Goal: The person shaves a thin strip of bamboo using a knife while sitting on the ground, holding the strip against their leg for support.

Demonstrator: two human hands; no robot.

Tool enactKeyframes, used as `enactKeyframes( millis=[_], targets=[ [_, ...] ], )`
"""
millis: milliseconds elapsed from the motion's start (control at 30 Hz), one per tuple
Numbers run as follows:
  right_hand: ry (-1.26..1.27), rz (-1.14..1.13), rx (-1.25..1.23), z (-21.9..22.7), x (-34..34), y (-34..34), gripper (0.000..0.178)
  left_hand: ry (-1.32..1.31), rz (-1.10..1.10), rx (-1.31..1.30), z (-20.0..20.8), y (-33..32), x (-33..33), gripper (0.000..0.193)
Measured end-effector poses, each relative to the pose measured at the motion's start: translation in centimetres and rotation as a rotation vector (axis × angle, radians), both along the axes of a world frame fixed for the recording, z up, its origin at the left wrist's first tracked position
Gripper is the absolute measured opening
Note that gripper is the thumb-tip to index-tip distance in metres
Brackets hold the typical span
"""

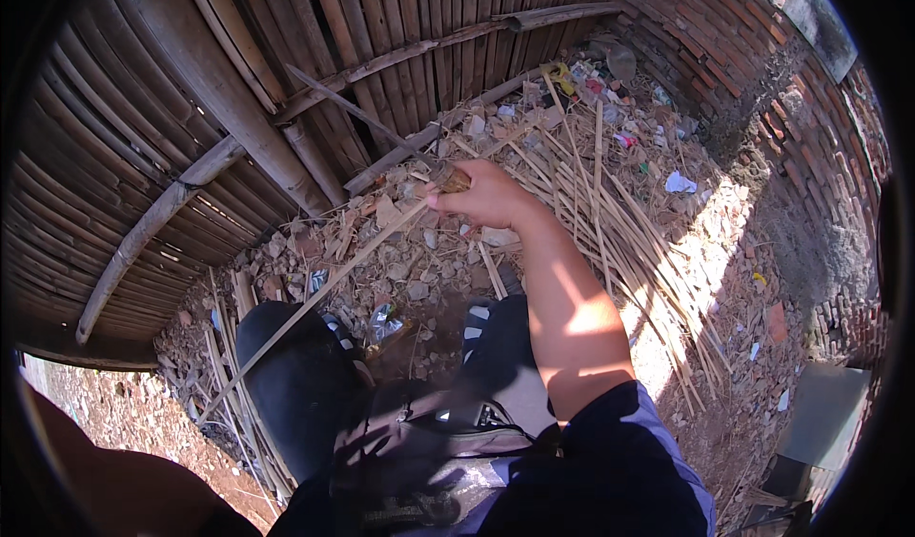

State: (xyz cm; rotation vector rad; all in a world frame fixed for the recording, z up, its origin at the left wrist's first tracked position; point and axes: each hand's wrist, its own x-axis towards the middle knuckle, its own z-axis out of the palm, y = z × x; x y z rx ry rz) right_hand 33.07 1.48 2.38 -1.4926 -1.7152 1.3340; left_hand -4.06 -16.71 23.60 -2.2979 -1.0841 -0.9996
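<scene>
My right hand [493,197] is closed around the short wooden handle [456,181] of a long knife. The knife's narrow dark blade [357,111] points up and left, in front of the bamboo wall. A long split bamboo strip [319,292] runs from the fingertips of this hand down past my left knee, and its end at the hand appears pinched there with the handle. My left arm [105,475] shows only as a dark shape at the lower left. Its hand is out of the picture.
Split bamboo strips [610,222] lie piled on the right, over rubble and litter. More strips [243,385] stand by my left leg [286,356]. A bamboo wall [419,22] rises ahead and left, a brick wall [705,46] on the right. A dark bag [429,461] rests against me.
</scene>
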Motion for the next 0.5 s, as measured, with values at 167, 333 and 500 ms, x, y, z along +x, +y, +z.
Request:
enactKeyframes(
  millis=[167, 333, 500],
  targets=[
    [-0.036, -0.089, -0.025, -1.4, 1.0, -0.3, 0.041, 0.039, 0.507, -0.757, -14.9, -1.2, -6.1, 0.082],
    [0.004, -0.104, 0.004, 0.3, 0.1, -0.8, 0.042, -0.103, 0.488, -1.040, -19.0, -5.2, -8.0, 0.030],
    [-0.058, -0.064, 0.047, 0.3, 0.1, -0.6, 0.046, -0.078, 0.557, -1.074, -20.7, -5.9, -8.3, 0.026]
  ],
)
